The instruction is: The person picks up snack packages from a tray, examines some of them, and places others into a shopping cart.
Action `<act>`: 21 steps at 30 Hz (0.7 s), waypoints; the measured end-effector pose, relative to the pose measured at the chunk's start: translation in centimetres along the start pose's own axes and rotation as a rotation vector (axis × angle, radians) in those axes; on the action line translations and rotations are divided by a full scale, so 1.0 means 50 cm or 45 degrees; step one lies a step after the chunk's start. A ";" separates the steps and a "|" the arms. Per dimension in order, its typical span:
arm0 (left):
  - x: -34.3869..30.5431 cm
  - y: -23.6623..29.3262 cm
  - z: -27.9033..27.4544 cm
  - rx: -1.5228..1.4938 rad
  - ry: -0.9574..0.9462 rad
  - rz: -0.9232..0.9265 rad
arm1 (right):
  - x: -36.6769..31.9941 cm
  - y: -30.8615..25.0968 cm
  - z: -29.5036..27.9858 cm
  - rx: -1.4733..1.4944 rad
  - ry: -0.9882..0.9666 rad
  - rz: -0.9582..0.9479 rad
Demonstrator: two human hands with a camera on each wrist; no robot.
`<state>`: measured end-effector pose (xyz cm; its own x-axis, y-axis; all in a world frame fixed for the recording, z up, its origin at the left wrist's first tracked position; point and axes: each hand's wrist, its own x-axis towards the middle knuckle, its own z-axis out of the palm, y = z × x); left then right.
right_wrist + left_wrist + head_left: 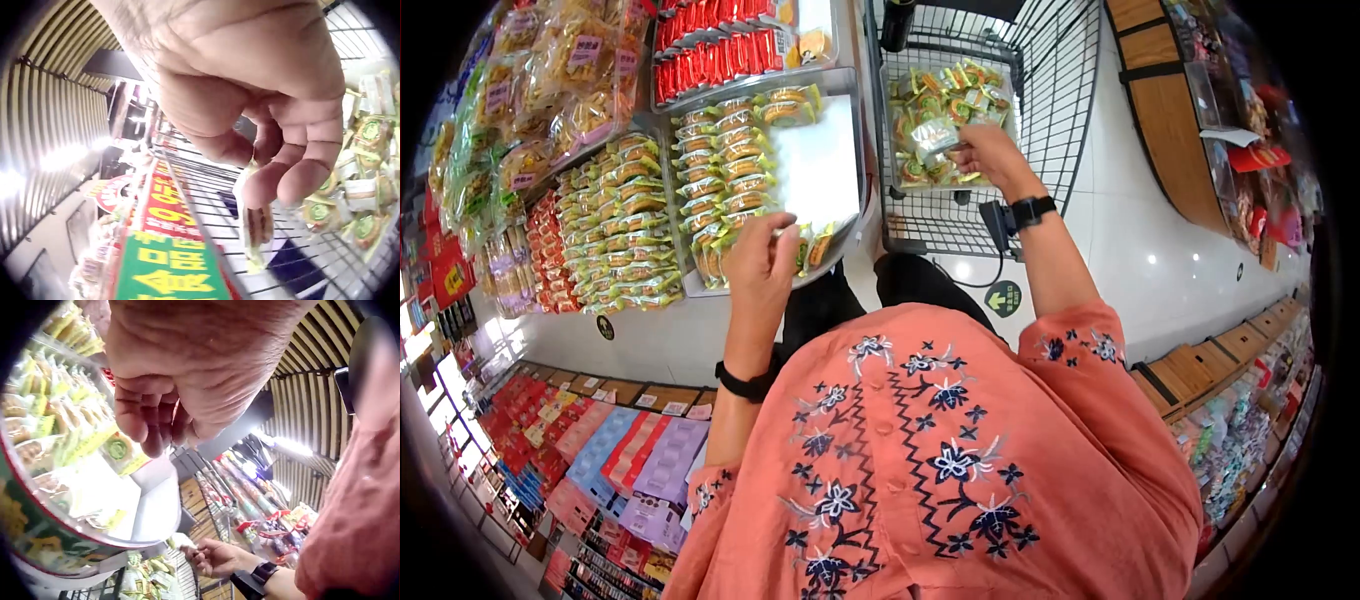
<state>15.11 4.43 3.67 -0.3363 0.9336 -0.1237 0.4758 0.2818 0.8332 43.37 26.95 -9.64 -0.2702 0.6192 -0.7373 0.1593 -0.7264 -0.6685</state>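
My right hand (995, 160) is over the shopping cart and pinches a wrapped pastry (255, 219) between thumb and fingertips. The packet is clear and pale with a brown filling, hanging down in the right wrist view. Below it in the cart, a see-through tub (1012, 112) holds a heap of green-and-yellow wrapped pastries (960, 88). My left hand (758, 262), its fingers loosely curled and holding nothing, hovers at the near side of a display bin (864, 170). Rows of similar wrapped pastries (725, 165) fill the bin's left part; its white base (820, 160) shows on the right.
The wire cart (1065, 90) stands right of the bin. More bins with red packets (715, 65) and yellow packets (625, 225) lie beyond and left. Bagged snacks (565, 65) are piled at far left. A wooden shelf (1170, 130) borders the tiled floor (1120, 250).
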 end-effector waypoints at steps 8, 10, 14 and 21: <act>0.077 0.109 0.053 0.337 -0.143 0.812 | -0.228 -0.102 0.107 0.113 -0.336 -0.171; 0.079 0.093 0.046 0.309 -0.164 0.861 | -0.259 -0.098 0.141 0.168 -0.416 -0.185; 0.071 0.042 0.023 -0.087 -0.231 0.624 | -0.304 -0.087 0.199 0.185 -0.445 -0.206; 0.039 -0.024 -0.097 -0.791 -0.491 -0.082 | -0.330 -0.069 0.314 -0.125 -0.354 -0.486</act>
<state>9.97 4.83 5.05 0.0163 0.9633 -0.2680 -0.1223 0.2679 0.9556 32.36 14.55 6.38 -0.5680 0.7233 -0.3927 0.0846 -0.4232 -0.9021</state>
